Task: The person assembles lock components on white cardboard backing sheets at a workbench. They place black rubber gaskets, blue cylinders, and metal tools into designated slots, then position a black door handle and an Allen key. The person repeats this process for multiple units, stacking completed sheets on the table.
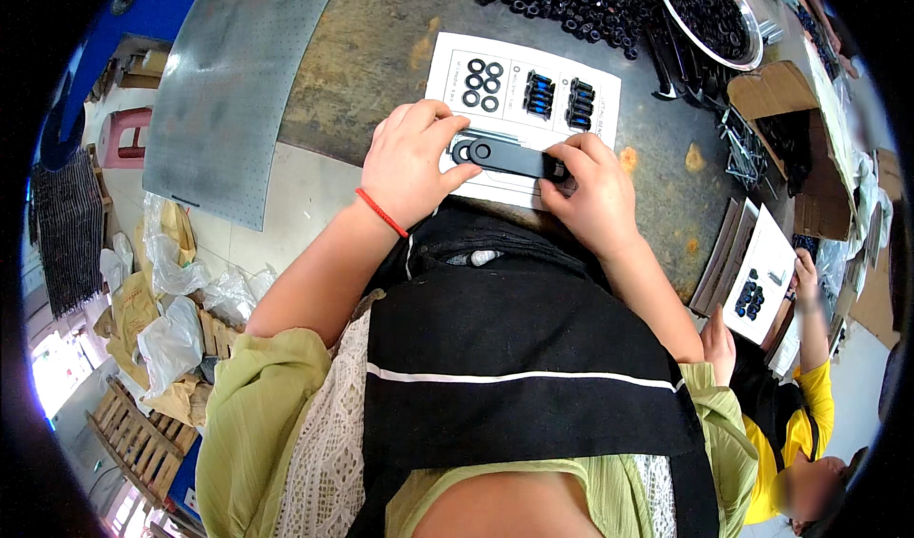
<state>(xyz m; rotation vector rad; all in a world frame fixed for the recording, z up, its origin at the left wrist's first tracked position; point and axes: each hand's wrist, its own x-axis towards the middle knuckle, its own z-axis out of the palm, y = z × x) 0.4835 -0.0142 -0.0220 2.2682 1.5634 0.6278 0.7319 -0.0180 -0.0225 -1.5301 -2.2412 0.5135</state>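
Observation:
A dark grey flat bar (514, 158) with rounded ends lies across the lower part of a white printed card (447, 54). My left hand (409, 162), with a red cord at the wrist, grips its left end, where a ring shows, between thumb and fingers. At the other end my right hand (600, 195) pinches it the same way. Thin silver rods (497, 136) lie just behind the bar, partly hidden. Several black washers (483, 85) sit in two columns on the card, beside two groups of black bolts with blue bands (539, 94).
Loose black nuts (581, 5) are heaped at the far side. A metal bowl (752, 48) of black parts, silver hex keys (743, 152) and a cardboard box (824, 171) stand right. A co-worker's hand (805, 269) holds another card (759, 276). A grey perforated sheet (243, 81) lies left.

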